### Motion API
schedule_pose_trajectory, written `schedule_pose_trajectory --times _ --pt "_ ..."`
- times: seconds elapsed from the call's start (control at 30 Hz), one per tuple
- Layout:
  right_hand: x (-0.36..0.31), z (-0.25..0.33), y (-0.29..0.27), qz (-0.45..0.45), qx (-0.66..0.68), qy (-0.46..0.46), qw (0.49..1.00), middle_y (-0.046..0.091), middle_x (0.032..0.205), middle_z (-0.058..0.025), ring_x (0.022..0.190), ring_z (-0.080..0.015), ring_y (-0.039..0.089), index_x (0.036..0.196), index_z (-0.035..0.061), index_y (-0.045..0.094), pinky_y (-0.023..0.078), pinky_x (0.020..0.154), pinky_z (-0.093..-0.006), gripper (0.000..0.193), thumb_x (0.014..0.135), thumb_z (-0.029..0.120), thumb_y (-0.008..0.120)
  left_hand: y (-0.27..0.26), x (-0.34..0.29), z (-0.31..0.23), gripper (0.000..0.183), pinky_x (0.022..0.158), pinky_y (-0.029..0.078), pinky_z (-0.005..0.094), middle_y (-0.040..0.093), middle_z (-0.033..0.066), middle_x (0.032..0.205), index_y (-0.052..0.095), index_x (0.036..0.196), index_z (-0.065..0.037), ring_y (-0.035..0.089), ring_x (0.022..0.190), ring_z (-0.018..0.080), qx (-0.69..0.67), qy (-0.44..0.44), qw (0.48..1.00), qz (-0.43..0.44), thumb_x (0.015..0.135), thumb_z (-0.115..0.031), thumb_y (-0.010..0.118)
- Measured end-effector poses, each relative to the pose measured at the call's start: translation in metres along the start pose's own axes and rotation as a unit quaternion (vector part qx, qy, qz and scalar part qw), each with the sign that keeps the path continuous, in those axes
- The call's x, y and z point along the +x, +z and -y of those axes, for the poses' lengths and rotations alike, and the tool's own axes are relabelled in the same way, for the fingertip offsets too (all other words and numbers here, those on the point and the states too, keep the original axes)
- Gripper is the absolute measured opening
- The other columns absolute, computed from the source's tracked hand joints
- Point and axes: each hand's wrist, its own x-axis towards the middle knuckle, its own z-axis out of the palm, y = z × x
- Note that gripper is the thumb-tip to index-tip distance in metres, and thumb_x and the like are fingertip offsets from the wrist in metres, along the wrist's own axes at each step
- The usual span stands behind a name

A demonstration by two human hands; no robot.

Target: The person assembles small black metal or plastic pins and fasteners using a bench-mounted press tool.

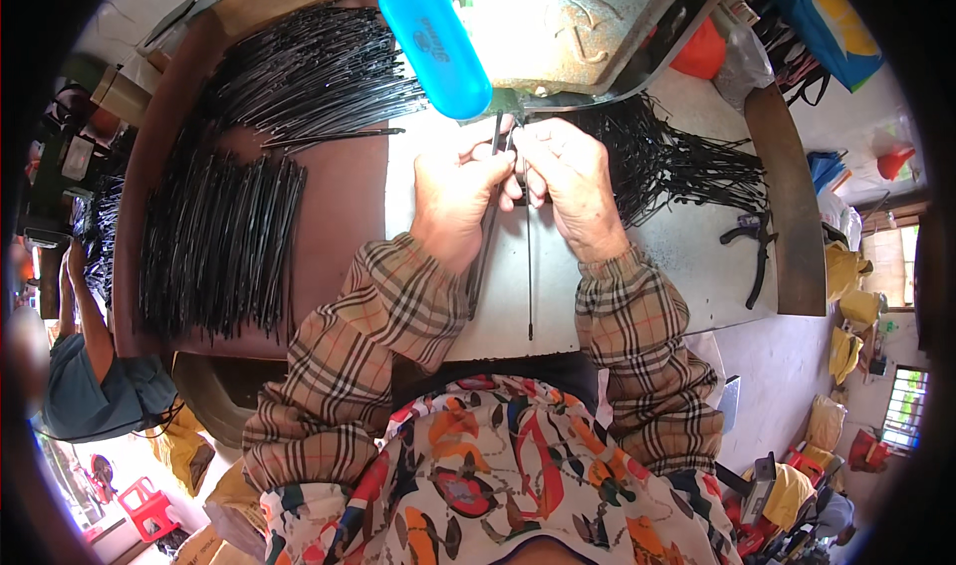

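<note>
My left hand [453, 197] is closed around a few thin black metal rods [481, 266], which look like umbrella ribs and slant down past my left sleeve. Close beside it, my right hand [570, 182] pinches the upper end of another rib [530, 276], which hangs straight down over the pale tabletop. Both sets of fingertips meet just below the head of a machine [597, 27]. A rounded blue plastic piece [438, 52] partly covers the machine's front. My fingers hide the exact spot where the rib ends come together.
Straight black ribs lie in a neat row [224, 246] and a larger pile [309, 72] at left. Tangled ribs [677, 162] lie at right, near a black curved tool [752, 251]. A raised brown border [797, 207] edges the table. Another person's arms [85, 306] show far left.
</note>
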Motion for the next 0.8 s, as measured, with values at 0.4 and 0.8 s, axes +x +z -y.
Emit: schedule_pose_trajectory --times 0.4,0.8 --pt "0.008 -0.001 -0.003 0.009 0.074 0.034 0.997 0.056 0.064 -0.0024 0.050 -0.0081 0.053 0.087 -0.0029 0.059 0.039 0.044 -0.0197 0.017 0.092 0.013 0.058 0.008 0.005 0.000 0.028 0.047 0.043 0.0212 0.062 0.0068 0.071 0.059 0.109 0.008 0.056 0.056 0.0099 -0.021 0.002 1.000 -0.010 0.082 0.002 0.059" --pt "0.012 0.008 0.003 -0.044 0.064 0.093 0.993 0.053 0.062 -0.0045 0.042 -0.0078 0.044 0.082 -0.0012 0.058 0.035 0.037 -0.0208 0.014 0.087 0.012 0.060 -0.003 -0.004 -0.010 0.022 0.050 0.048 0.0228 0.063 0.0096 0.070 0.059 0.102 0.010 0.060 0.057 0.0136 0.009 -0.062 0.998 0.003 0.084 -0.002 0.058"
